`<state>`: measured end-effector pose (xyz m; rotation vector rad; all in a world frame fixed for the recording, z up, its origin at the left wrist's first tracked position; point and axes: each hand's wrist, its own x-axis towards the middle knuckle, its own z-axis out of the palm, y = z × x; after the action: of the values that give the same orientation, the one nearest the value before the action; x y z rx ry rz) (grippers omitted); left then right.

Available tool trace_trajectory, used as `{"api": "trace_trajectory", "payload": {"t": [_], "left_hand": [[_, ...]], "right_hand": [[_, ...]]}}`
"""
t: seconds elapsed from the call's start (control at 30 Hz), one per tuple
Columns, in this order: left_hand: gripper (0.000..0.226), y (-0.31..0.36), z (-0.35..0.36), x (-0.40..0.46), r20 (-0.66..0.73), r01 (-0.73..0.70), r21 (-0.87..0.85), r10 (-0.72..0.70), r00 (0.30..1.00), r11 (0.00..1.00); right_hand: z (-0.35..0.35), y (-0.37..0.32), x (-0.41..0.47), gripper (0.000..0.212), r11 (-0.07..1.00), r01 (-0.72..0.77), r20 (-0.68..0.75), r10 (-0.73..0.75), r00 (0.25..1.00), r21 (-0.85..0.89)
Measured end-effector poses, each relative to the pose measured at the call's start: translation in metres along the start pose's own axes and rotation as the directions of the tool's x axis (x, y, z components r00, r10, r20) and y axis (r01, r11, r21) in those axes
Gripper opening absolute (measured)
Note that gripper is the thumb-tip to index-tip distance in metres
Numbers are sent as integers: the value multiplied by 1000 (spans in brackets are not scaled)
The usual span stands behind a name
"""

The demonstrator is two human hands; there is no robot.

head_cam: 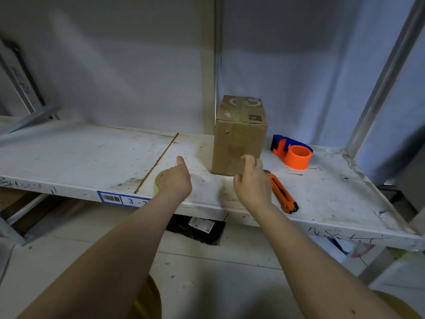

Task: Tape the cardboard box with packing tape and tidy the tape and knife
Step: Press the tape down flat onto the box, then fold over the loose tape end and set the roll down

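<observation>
A small cardboard box stands upright on the white shelf, with clear tape over its top and front. My left hand rests on a yellowish roll of packing tape, fingers wrapped over it, thumb raised. My right hand hovers at the box's lower front corner with fingers spread and curled, holding nothing. An orange utility knife lies on the shelf just right of that hand. An orange and blue tape dispenser sits to the right of the box.
A metal upright rises at the shelf's right end, another post behind the box. A barcode label marks the front edge. A black package lies on the floor below.
</observation>
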<state>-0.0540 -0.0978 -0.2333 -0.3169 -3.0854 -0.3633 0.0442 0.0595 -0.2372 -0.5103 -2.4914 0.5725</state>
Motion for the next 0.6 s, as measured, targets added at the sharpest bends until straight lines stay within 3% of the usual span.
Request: {"api": "trace_trajectory", "payload": {"t": [0.13,0.27,0.33,0.43,0.6], "left_hand": [[65,3,-4,-5,-55,13,-114,-19,998,993],[74,14,-19,-11,-22,62,-399,-77,997,915],[81,19,-23,-12,51,104,-584,-92,994,805],[79,26,-23,-18,173,165,-810,-39,984,563],[70,38,-24,-29,250,227,-937,56,967,266]], "right_hand": [[-2,0,-2,41,1000,-4,21,4,1000,27],[-3,-1,1,37,992,-20,47,15,999,122],[-4,-1,5,32,975,-67,70,53,996,213],[-7,0,10,32,913,-181,156,131,979,367],[-19,-4,17,28,713,-390,310,248,918,583]]}}
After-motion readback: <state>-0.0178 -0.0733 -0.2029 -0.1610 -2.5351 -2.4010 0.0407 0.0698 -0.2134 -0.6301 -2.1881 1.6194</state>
